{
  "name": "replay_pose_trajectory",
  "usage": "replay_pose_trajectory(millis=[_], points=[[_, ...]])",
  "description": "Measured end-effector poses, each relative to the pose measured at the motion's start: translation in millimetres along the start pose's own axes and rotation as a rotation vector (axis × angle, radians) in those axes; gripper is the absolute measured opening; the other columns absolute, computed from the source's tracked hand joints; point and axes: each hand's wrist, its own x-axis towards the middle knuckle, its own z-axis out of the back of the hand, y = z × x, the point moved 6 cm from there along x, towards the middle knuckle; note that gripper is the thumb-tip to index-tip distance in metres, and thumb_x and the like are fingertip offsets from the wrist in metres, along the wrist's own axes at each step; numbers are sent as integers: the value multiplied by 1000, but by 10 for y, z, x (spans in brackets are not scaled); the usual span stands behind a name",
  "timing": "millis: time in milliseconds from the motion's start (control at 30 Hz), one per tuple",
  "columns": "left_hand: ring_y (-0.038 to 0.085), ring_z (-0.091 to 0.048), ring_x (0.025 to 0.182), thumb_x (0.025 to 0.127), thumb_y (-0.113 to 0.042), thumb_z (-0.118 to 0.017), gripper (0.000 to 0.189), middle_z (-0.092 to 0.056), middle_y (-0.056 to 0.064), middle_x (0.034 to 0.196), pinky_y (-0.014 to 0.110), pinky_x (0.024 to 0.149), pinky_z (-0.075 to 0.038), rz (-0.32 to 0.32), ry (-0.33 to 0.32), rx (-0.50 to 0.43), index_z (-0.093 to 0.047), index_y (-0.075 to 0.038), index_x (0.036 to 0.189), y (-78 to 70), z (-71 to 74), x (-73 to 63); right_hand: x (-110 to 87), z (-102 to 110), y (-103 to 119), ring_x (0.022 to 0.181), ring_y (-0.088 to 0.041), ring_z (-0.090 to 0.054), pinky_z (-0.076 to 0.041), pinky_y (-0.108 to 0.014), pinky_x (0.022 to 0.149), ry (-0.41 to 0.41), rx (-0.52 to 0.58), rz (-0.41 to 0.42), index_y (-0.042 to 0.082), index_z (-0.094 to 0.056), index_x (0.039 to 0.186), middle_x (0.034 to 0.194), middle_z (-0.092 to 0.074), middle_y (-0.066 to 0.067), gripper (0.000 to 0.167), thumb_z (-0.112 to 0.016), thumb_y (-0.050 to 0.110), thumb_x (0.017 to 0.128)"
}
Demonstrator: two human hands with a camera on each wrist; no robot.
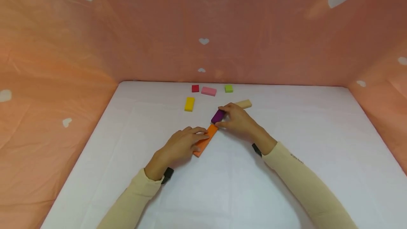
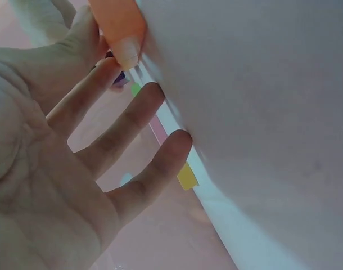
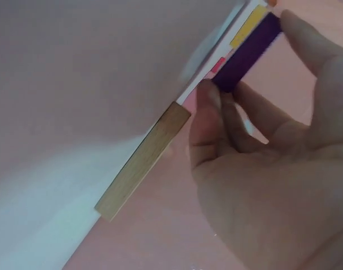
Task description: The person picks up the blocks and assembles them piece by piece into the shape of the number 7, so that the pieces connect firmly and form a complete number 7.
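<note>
An orange block [image 1: 205, 140], long and flat, lies slantwise on the white table. My left hand [image 1: 184, 142] holds it with the thumb at its near side and fingertips over its top. The other fingers [image 2: 146, 183] are spread in the left wrist view. At the orange block's far end, my right hand [image 1: 238, 119] pinches a purple block [image 1: 218, 116] between thumb and fingertips; the right wrist view shows the purple block [image 3: 247, 53] in that grip. Whether the two blocks touch is unclear. Just beyond the right hand lies a pale wooden block [image 1: 244, 104], partly hidden by it.
Farther back on the white table [image 1: 143, 116] lie a yellow block [image 1: 189, 104], a red block [image 1: 195, 88], a pink block [image 1: 208, 91] and a green block [image 1: 228, 88]. A peach cloth with white hearts [image 1: 203, 17] hangs behind and along both sides.
</note>
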Motion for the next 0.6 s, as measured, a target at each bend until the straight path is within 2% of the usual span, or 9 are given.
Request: replay_pose_trajectory(millis=[133, 333, 600], points=[[24, -59, 112, 87, -21, -76, 49, -57, -1, 142, 33, 81, -53, 14, -16, -11, -64, -16, 134, 19, 17, -33, -2, -20, 56, 125, -25, -52, -44, -44, 111, -9, -53, 29, 9, -53, 144, 135, -56, -8, 68, -74, 41, 88], [24, -59, 113, 86, -19, -77, 48, -59, -1, 141, 36, 83, -53, 33, -29, -29, -66, -16, 132, 29, -12, -95, -22, -124, 49, 125, -24, -52, -44, -43, 111, 27, -45, 34, 10, -52, 145, 134, -55, -7, 68, -71, 44, 89], [24, -60, 111, 84, -22, -79, 49, -60, -2, 139, 36, 82, -54, 18, -45, -22, -67, -16, 131, 6, -21, -56, -40, -132, 12, 128, -26, -51, -42, -45, 112, 17, -58, 52, 8, -52, 145, 136, -55, -8, 67, -71, 43, 90]])
